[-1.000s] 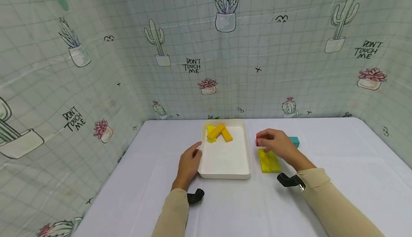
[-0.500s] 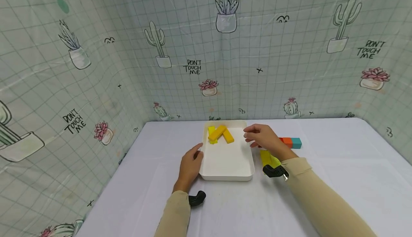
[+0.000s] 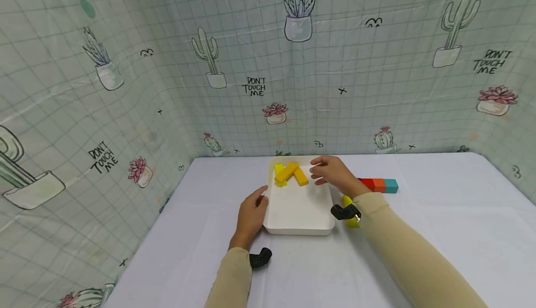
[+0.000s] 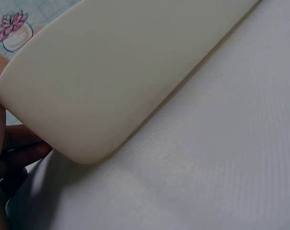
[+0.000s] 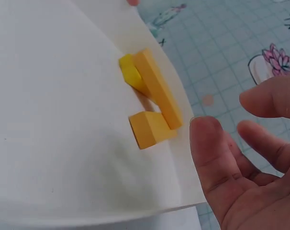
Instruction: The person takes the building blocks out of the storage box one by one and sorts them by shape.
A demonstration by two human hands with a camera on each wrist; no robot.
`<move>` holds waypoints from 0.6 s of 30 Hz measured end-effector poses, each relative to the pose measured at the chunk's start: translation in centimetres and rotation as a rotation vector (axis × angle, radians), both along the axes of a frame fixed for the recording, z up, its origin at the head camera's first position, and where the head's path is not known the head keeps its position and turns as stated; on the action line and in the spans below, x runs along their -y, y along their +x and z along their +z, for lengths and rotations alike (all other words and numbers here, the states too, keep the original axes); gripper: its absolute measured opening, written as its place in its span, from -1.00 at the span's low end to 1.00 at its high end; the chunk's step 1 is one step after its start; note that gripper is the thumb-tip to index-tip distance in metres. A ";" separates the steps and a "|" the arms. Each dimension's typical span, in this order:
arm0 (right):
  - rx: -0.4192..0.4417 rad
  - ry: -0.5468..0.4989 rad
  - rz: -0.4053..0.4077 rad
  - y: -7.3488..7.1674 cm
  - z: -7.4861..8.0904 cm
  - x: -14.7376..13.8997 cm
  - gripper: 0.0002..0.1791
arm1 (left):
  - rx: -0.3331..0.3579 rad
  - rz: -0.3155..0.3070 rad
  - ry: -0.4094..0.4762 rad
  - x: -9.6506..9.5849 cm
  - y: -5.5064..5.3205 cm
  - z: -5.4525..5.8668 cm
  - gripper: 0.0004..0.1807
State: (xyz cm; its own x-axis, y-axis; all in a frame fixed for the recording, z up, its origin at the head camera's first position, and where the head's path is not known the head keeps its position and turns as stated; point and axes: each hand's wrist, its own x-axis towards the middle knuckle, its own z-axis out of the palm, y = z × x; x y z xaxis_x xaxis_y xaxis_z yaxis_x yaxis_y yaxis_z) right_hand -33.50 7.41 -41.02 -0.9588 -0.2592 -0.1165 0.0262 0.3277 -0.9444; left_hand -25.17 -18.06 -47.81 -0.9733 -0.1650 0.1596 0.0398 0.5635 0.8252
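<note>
My left hand rests along the left side of a white tray, its fingertips and thumb right at the rim. In the left wrist view the tray's pale wall fills much of the picture, with some fingers behind its edge. My right hand is over the tray's far right part, holding nothing; its fingers look loosely bent in the right wrist view. Three blocks lie at the tray's far end: a bright yellow block, an orange-yellow block leaning across it, and another orange-yellow block.
Right of the tray stand a red block, an orange block and a teal block in a row. Yellow blocks lie nearer, partly hidden by the right wrist. A cactus-print cloth hangs behind the table.
My right hand has moved left from the red block to over the tray, uncovering part of the block row. My left hand stays at the tray's left side; the view has shifted slightly.
</note>
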 end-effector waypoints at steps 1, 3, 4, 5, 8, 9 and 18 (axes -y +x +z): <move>0.004 0.001 -0.008 -0.2 0.0 0.2 -0.50 | -0.002 0.002 -0.003 0.0 0.0 0.0 -0.57; 0.014 -0.002 -0.021 -0.5 -0.1 0.5 -0.48 | -0.008 0.006 -0.001 0.1 0.0 0.0 -0.57; 0.016 -0.006 -0.026 -0.6 -0.3 0.6 -0.48 | -0.011 0.005 -0.001 0.1 0.0 0.0 -0.57; 0.023 -0.005 -0.033 -0.8 -0.4 0.7 -0.48 | -0.012 0.003 0.000 0.1 0.0 0.0 -0.57; 0.012 0.010 -0.030 -1.4 -0.9 1.1 -0.49 | -0.012 -0.001 0.004 0.1 0.2 -0.1 -0.57; 0.003 0.025 -0.023 -1.7 -1.0 1.3 -0.50 | -0.012 -0.001 0.002 0.1 0.2 -0.1 -0.57; -0.083 0.187 0.007 -2.9 -1.5 3.1 -0.52 | -0.023 -0.007 0.000 0.1 -0.1 0.0 -0.57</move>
State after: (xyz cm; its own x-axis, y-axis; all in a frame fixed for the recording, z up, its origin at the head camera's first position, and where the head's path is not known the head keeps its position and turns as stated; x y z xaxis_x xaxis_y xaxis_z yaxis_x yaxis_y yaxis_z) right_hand -36.36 4.32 -42.53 -0.9654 -0.2469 -0.0842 -0.0516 0.4971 -0.8662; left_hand -25.24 -18.15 -47.84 -0.9704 -0.1585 0.1824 0.0628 0.5634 0.8238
